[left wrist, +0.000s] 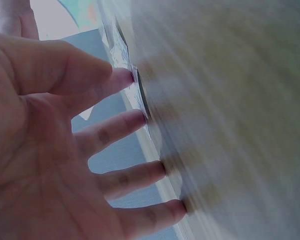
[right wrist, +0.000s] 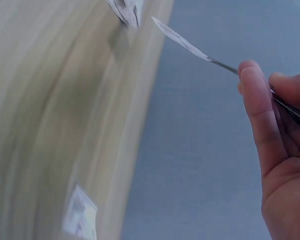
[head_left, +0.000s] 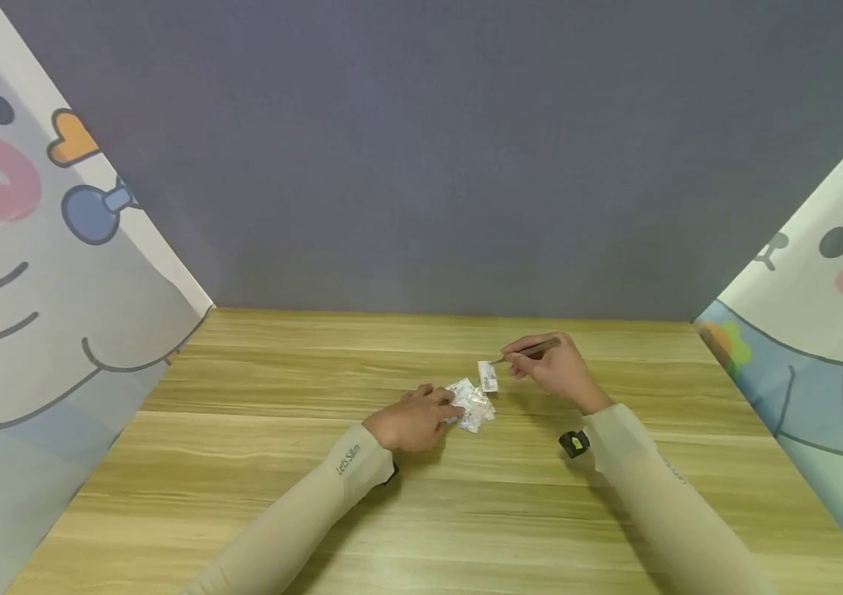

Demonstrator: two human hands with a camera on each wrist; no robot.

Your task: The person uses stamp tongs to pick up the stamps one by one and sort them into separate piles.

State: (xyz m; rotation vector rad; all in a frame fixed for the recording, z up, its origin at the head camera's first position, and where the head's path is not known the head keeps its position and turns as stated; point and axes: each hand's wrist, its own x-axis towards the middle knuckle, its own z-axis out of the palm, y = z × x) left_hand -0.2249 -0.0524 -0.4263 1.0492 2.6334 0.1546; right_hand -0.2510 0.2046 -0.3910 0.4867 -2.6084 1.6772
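Note:
My left hand [head_left: 414, 420] rests with spread fingers at a small pile of white printed slips [head_left: 470, 406]. In the left wrist view its index and middle fingertips touch the slips [left wrist: 121, 52], while the other fingertips meet the table. My right hand [head_left: 561, 376] pinches a pair of thin metal tweezers [head_left: 540, 348] between thumb and fingers. Gripped in their tips is one white printed slip [head_left: 488, 376], raised above the table just beyond the pile. The right wrist view shows this slip [right wrist: 180, 39] nearly edge-on. Part of the pile lies under my left fingers.
Another white slip [right wrist: 81, 215] lies on the wooden table [head_left: 302, 372], seen low in the right wrist view. A grey panel [head_left: 421, 165] stands behind the table. Cartoon-printed sheets [head_left: 64, 273] flank both sides. Black camera mounts [head_left: 574, 444] sit at my wrists.

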